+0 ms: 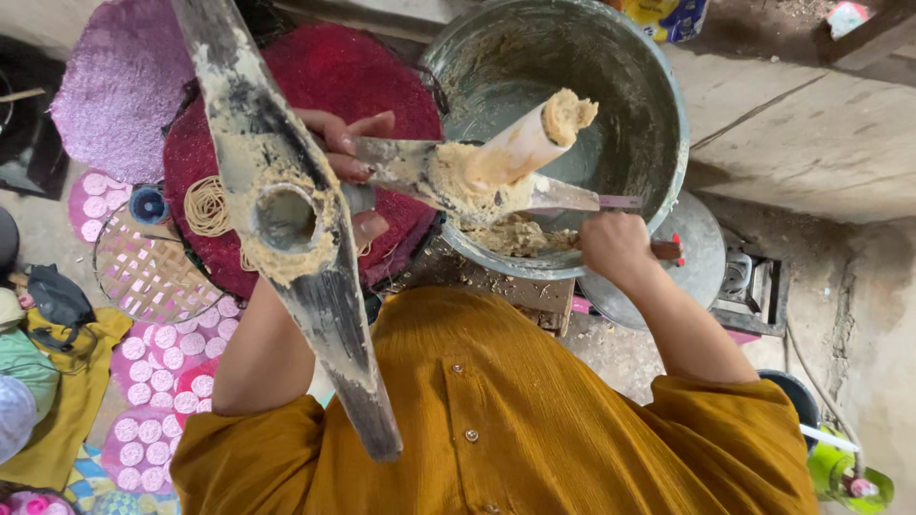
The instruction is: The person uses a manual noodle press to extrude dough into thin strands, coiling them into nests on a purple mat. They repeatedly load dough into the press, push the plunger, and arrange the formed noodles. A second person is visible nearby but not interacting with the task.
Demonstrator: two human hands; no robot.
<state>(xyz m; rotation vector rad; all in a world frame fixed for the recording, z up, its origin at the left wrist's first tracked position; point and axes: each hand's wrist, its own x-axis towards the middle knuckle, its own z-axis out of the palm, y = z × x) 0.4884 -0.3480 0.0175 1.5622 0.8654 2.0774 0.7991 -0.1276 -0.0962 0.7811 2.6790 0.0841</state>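
Over the big metal basin (658, 124), the left hand (348, 157) is clamping the dough-caked press piece (420, 172) so it hangs above the dough (515, 234), while the right hand (615, 246), closed around a knife handle (663, 250), is scraping residue back inside.

both hands raised: left hand (348, 157) gripping, right hand (615, 246) clenched.
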